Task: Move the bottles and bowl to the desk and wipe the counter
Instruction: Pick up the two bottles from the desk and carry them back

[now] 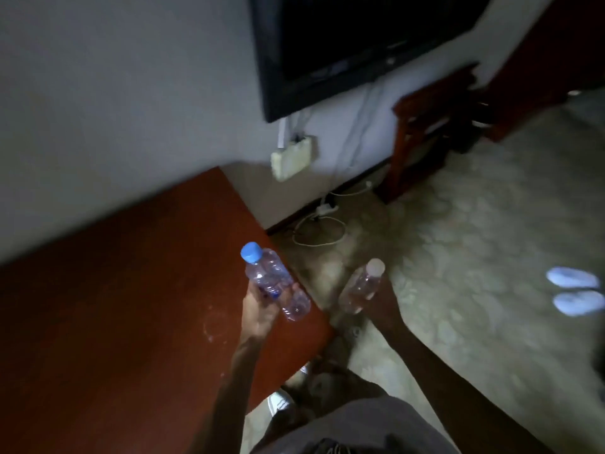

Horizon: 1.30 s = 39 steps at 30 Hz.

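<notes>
My left hand point(262, 309) grips a clear plastic bottle with a blue cap point(271, 280), held tilted over the right edge of a reddish-brown wooden surface point(114, 306). My right hand point(384, 304) grips a second clear bottle with a white cap point(361, 288), held above the floor to the right of that surface. A faint whitish ring mark shows on the wood near my left wrist. No bowl is in view.
A dark TV point(343, 44) hangs on the wall, with a socket box point(293, 157) and cables below it. A reddish wooden chair or stand point(429, 126) stands at the back right. Pale patterned floor point(474, 240) spreads right, with a pair of white shoes point(576, 294) on it.
</notes>
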Tool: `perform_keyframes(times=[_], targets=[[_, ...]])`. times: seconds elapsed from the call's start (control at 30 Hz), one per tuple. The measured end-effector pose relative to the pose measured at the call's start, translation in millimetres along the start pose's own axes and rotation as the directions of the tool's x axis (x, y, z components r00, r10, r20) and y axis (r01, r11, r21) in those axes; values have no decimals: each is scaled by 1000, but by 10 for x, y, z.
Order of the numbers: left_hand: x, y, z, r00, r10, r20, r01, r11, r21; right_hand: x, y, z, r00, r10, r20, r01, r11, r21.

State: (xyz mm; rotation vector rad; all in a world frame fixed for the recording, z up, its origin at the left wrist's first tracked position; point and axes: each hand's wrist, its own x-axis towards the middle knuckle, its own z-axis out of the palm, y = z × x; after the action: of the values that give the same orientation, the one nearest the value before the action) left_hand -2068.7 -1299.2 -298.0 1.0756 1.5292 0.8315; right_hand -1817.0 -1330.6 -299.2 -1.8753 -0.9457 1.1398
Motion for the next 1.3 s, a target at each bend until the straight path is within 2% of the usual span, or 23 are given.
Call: perform_keyframes(times=[0.17, 0.23, 0.33, 0.4, 0.53, 0.63, 0.7, 0.83, 0.97, 1.1, 1.23, 1.3], targets=[[-23, 267, 950, 970, -27, 241, 17, 999, 43, -428, 683, -916, 951, 170, -260, -171, 985, 16], [-56, 367, 1337, 944, 23, 329, -54, 995, 85, -594, 867, -1222, 906, 243, -347, -231, 970, 74], [-76, 416, 1864, 868, 27, 496, -119, 981, 155, -766, 1197, -1622, 832, 340, -439, -300, 941, 159], [-70, 413, 2244, 850, -2, 527, -127, 970, 208, -809, 1494, -1821, 776, 405, -484, -340, 914, 220], [2, 438, 3104, 787, -40, 615, -191, 933, 305, -647, 1978, -2239, 719, 454, -527, -343, 891, 299], [79, 634, 3901, 775, -68, 628, -194, 920, 339, -291, 2295, -2754, 740, 432, -515, -318, 900, 297], [136, 811, 4476, 786, -71, 614, -196, 914, 356, -28, 2204, -3242, 734, 422, -533, -303, 905, 299], [220, 1235, 5621, 756, -83, 649, -229, 896, 382, 516, 2026, -4321, 709, 385, -591, -282, 923, 263], [281, 1727, 6603, 709, -42, 704, -305, 882, 360, 1080, 1907, -5291, 717, 327, -616, -230, 944, 235], [535, 2015, 7291, 699, -66, 712, -304, 874, 379, 1646, 1851, -5802, 659, 371, -654, -168, 921, 352], [1034, 2113, 8036, 737, -101, 668, -254, 875, 413, 2230, 2004, -6105, 609, 460, -646, -167, 871, 462], [1273, 2278, 8506, 712, -112, 693, -242, 887, 393, 2558, 2042, -6333, 607, 460, -648, -153, 867, 473]])
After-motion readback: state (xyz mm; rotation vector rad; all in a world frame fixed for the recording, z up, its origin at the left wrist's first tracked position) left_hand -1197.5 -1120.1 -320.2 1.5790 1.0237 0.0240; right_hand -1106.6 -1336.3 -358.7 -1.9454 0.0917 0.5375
